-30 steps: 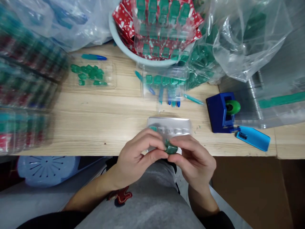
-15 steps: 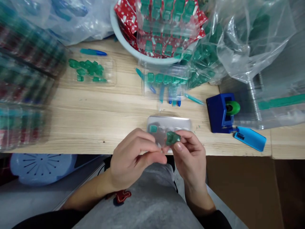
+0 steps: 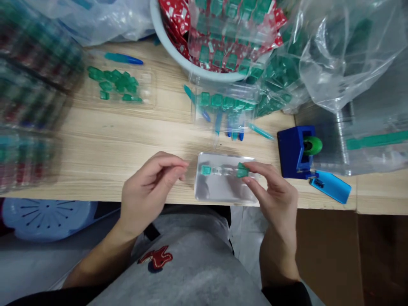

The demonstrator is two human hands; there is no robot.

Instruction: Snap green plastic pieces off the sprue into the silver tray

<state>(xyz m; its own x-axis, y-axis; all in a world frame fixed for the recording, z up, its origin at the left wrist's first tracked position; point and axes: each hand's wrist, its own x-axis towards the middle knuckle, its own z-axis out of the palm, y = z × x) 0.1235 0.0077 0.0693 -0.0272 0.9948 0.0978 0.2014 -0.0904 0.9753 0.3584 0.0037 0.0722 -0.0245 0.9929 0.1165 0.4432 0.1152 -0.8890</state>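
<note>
A pale shallow tray (image 3: 227,192) lies near the table's front edge. In it, a small green translucent cube (image 3: 205,170) sits on the left, with clear plastic pieces (image 3: 223,171) in a row beside it. Over the tray's right part, my right hand (image 3: 276,193) pinches a green translucent plastic piece (image 3: 242,170) between thumb and forefinger. To the left of the tray, apart from it, my left hand (image 3: 153,187) is closed with thumb and forefinger tips together. Whether anything small is between those tips I cannot make out.
Back left, a clear tray (image 3: 148,87) holds several green pieces. A pale basin (image 3: 178,63) with red dotted packets stands behind, and clear packs with green cubes (image 3: 216,100) lie before it. Right are a blue tape dispenser (image 3: 291,157) and a blue cutter-like object (image 3: 333,188). Stacked packs (image 3: 25,161) line the left.
My hands have moved apart: the left went left, off the tray, and the right went right with the green piece. More of the tray shows now. The whole view has shifted slightly.
</note>
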